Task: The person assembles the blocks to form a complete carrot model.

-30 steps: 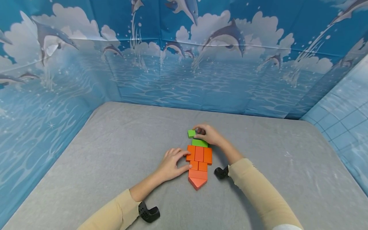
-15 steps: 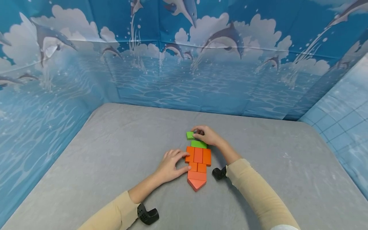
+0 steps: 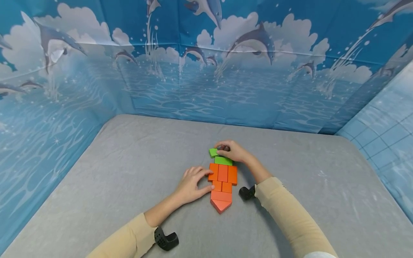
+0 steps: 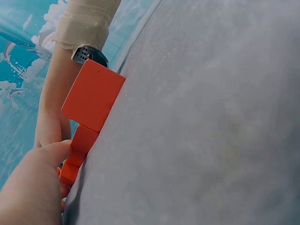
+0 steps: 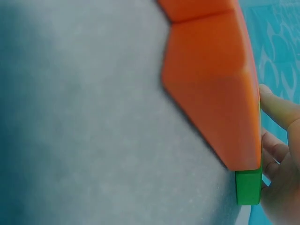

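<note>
My right hand (image 3: 235,151) is at the far end of a flat row of toy building blocks, with thumb and index finger pinching a small green block (image 3: 212,153) at its right side. That block lies slightly turned, beside the far left corner of a longer green block (image 3: 223,161). My left hand (image 3: 191,185) is spread, its index fingertip on the left orange block (image 3: 213,172) and its thumb by a smaller orange block (image 3: 217,186). In the left wrist view the thumb lies against an orange block (image 4: 84,139). The right hand's other fingers are partly hidden.
A red-orange rectangular block (image 3: 221,195) and a triangular block (image 3: 221,206) form the near, pointed end of the row. Grey cloth (image 3: 129,172) covers the table. A dolphin-print curtain (image 3: 206,82) stands behind it. Each wrist carries a black camera mount (image 3: 166,239).
The small green block has turned a little and shifted slightly toward the longer green block, with the right hand's fingers on it. The left hand has stayed in place.
</note>
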The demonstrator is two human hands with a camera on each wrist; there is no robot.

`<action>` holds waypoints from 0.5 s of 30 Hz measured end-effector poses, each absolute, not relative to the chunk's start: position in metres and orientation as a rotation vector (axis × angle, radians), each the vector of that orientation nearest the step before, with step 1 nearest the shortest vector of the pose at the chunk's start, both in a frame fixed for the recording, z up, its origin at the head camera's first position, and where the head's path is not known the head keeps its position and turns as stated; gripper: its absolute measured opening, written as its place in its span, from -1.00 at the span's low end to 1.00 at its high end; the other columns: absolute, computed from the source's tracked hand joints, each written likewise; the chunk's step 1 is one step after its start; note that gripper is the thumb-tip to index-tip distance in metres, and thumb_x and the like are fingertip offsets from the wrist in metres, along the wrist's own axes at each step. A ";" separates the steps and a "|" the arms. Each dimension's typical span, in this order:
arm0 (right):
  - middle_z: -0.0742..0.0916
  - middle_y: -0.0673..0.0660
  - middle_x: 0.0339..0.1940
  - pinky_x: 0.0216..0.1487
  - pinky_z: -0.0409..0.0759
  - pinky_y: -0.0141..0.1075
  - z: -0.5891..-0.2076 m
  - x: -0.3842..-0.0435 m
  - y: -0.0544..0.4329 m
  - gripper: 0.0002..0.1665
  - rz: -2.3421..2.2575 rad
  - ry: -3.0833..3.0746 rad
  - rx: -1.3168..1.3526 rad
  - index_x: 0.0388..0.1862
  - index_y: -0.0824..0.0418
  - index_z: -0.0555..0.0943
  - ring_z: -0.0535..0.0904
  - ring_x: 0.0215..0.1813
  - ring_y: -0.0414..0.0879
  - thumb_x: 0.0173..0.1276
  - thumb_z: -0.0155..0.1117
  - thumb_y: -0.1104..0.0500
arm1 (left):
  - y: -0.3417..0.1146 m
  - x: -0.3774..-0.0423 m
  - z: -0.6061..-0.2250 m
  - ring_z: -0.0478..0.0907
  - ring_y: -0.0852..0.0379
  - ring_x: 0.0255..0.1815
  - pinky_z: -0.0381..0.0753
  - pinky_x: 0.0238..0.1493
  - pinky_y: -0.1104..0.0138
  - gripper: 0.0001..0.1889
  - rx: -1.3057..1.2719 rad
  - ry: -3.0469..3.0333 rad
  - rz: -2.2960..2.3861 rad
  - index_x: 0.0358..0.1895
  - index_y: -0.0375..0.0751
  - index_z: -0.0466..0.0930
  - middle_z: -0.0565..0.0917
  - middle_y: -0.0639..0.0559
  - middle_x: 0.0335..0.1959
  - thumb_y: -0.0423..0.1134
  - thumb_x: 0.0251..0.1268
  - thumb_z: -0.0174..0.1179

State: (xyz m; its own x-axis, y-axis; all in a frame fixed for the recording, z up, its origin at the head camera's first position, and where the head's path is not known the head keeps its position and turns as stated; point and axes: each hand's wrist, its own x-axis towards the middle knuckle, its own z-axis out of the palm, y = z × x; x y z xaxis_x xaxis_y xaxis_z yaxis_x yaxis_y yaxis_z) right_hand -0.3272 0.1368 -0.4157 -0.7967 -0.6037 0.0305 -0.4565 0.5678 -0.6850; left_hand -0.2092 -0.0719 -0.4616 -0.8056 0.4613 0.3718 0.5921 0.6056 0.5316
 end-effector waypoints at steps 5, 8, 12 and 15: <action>0.57 0.25 -0.14 -0.22 0.42 -0.20 -0.417 -0.328 0.137 -0.70 -1.001 2.614 -0.885 0.02 0.26 0.56 0.44 -0.28 -0.03 0.33 0.14 0.22 | -0.071 -0.209 -0.461 0.36 0.09 -0.04 0.23 0.12 0.07 -0.53 -0.869 -2.650 -0.985 0.09 -0.04 0.49 0.51 0.04 -0.05 0.07 0.14 0.18; 0.57 0.25 -0.14 -0.22 0.41 -0.20 -0.418 -0.328 0.138 -0.70 -0.992 2.617 -0.883 0.02 0.25 0.57 0.43 -0.29 -0.03 0.33 0.14 0.21 | -0.071 -0.210 -0.461 0.37 0.08 -0.04 0.23 0.10 0.07 -0.54 -0.870 -2.646 -0.990 0.08 -0.05 0.50 0.51 0.04 -0.06 0.06 0.14 0.19; 0.56 0.25 -0.13 -0.22 0.40 -0.20 -0.418 -0.328 0.138 -0.70 -0.991 2.617 -0.881 0.03 0.25 0.56 0.42 -0.29 -0.03 0.33 0.13 0.21 | -0.070 -0.210 -0.461 0.37 0.10 -0.06 0.24 0.09 0.08 -0.54 -0.872 -2.644 -0.989 0.08 -0.05 0.50 0.51 0.04 -0.07 0.06 0.14 0.19; 0.56 0.26 -0.12 -0.21 0.40 -0.20 -0.418 -0.328 0.138 -0.69 -0.994 2.614 -0.876 0.03 0.26 0.56 0.42 -0.28 -0.03 0.34 0.13 0.22 | -0.071 -0.210 -0.461 0.36 0.11 -0.06 0.25 0.08 0.09 -0.54 -0.871 -2.649 -0.983 0.08 -0.04 0.50 0.51 0.05 -0.07 0.07 0.14 0.19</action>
